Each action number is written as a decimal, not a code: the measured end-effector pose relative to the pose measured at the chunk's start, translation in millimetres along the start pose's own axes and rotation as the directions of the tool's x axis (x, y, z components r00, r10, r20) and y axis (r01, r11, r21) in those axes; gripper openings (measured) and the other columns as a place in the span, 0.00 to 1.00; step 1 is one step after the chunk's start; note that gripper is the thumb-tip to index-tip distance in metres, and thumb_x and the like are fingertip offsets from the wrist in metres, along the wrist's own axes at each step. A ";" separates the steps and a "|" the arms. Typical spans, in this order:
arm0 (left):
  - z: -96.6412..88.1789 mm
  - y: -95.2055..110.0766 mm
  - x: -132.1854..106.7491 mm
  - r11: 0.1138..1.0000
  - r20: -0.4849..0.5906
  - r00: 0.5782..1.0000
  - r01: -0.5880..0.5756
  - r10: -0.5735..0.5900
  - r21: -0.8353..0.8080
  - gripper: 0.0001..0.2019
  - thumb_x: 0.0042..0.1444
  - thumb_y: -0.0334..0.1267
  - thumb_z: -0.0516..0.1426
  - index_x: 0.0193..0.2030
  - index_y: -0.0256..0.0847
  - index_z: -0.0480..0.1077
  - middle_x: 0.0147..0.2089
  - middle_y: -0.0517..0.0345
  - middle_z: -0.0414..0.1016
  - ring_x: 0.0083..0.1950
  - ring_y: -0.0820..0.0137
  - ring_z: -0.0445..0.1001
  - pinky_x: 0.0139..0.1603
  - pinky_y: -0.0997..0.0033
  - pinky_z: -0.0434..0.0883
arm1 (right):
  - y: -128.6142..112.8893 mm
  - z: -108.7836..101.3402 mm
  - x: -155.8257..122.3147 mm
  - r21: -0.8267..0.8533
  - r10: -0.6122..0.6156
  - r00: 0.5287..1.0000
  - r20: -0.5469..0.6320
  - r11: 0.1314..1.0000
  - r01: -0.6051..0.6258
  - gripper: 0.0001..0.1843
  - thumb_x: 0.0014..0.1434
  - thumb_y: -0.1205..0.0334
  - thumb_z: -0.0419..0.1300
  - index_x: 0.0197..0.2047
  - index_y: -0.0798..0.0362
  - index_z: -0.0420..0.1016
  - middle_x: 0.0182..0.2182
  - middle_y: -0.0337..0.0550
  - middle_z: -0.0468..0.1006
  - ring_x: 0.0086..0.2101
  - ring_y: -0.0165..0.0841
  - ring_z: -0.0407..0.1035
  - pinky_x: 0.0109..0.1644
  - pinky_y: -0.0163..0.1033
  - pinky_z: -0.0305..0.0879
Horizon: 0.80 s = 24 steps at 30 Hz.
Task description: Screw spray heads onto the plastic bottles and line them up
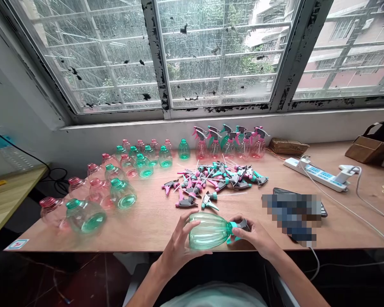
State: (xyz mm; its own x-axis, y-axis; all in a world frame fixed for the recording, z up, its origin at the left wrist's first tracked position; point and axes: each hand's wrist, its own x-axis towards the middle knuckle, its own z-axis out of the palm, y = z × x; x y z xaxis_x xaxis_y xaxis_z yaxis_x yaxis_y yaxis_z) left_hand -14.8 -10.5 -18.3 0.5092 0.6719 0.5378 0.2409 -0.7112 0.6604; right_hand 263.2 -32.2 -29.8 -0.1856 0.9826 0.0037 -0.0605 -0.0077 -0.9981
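Observation:
A clear green spray bottle (208, 232) lies tilted on its side in the air at the table's front edge, its neck pointing right. My left hand (183, 238) wraps round the bottle's body near its base. On the neck sits a grey and teal spray head (238, 226), gripped by the closed fingers of my right hand (254, 232). Just beyond my hands lies a loose teal and grey trigger sprayer (209, 200). Behind it spreads a pile of pink, teal and grey trigger sprayers (224, 177), some with thin white tubes.
Rows of capped-looking pink and green bottles (123, 194) stand at left. Several bottles with spray heads (229, 147) stand along the wall. To the right are a white power strip (316, 172), cables, a partly blurred dark device (299, 200) and a cardboard box (361, 147).

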 end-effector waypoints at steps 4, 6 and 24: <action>-0.9 -3.9 5.3 0.992 0.039 0.992 0.123 -0.122 -0.024 0.44 0.53 0.42 0.71 0.71 0.59 0.53 0.73 0.46 0.57 0.74 0.46 0.59 0.72 0.44 0.61 | -1.4 2.9 -0.9 0.014 -0.002 0.995 -0.099 1.000 0.004 0.21 0.58 0.47 0.71 0.47 0.53 0.76 0.22 0.38 0.82 0.26 0.40 0.78 0.35 0.45 0.77; -2.7 -6.9 7.3 0.977 0.043 0.978 0.208 -0.206 -0.051 0.45 0.55 0.45 0.70 0.73 0.55 0.51 0.73 0.43 0.58 0.74 0.46 0.59 0.72 0.45 0.61 | -5.8 4.6 -4.2 0.024 -0.042 0.991 -0.126 0.999 0.046 0.25 0.59 0.43 0.69 0.51 0.53 0.76 0.25 0.41 0.83 0.29 0.42 0.79 0.38 0.46 0.77; -9.1 -3.8 13.8 0.910 0.185 0.910 0.396 -0.372 -0.118 0.36 0.69 0.49 0.55 0.78 0.53 0.44 0.79 0.51 0.55 0.77 0.54 0.58 0.77 0.46 0.56 | -41.5 20.0 42.9 -0.428 -0.408 0.905 -0.117 0.843 0.325 0.23 0.67 0.45 0.60 0.60 0.48 0.74 0.52 0.52 0.83 0.48 0.48 0.79 0.49 0.50 0.79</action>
State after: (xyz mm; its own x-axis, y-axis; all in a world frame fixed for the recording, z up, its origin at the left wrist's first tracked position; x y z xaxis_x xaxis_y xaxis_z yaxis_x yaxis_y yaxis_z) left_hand -16.2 3.4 -8.5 0.5263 0.8375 0.1467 0.3233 -0.3566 0.8765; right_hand 238.1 6.6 13.0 -0.0287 0.9144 0.4038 0.3086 0.3923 -0.8665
